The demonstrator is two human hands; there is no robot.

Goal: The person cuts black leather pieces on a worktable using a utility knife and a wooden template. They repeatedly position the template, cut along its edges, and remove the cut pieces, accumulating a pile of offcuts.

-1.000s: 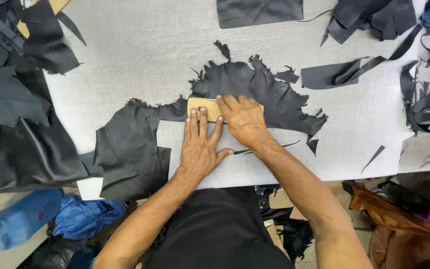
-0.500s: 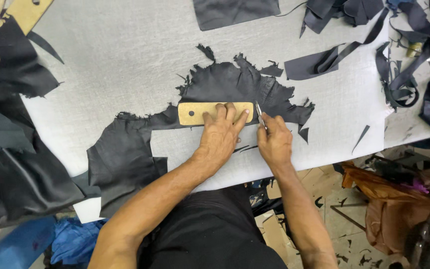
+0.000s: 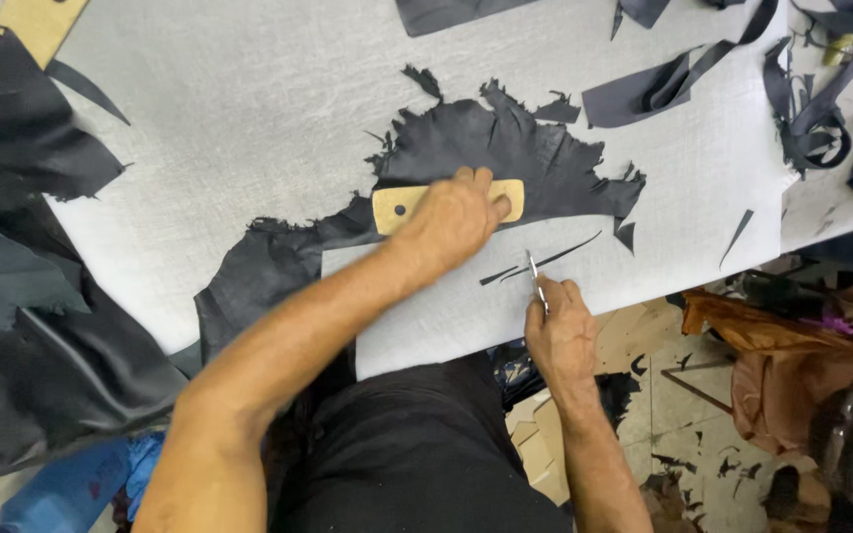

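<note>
I count one tan template (image 3: 392,207), a long flat strip with rounded ends and a small dark hole near its left end, lying across one ragged piece of black leather (image 3: 505,148) on the grey cutting table (image 3: 249,109). My left hand (image 3: 451,217) lies flat on top of the template, fingers together and curled slightly over its far edge, pressing it down onto the leather; only its two ends show past my hand. My right hand (image 3: 557,331) sits near the table's front edge, well below the template and apart from my left hand. It pinches one thin metal knife (image 3: 535,276) between thumb and fingertips, closed tight on the handle, the blade pointing away from me. The blade tip lies among two narrow black slivers (image 3: 555,255) on the bare table just below the leather's lower edge; I cannot tell whether it touches them. A larger sheet of the same black leather (image 3: 269,276) spreads to the left, partly under my forearm. Farther off I see three loose offcuts: a strip (image 3: 663,89) at upper right, a small triangle (image 3: 739,232) at right, and a tiny scrap (image 3: 425,81) above the ragged piece. One brown bag (image 3: 772,365) lies on the floor at right.
</note>
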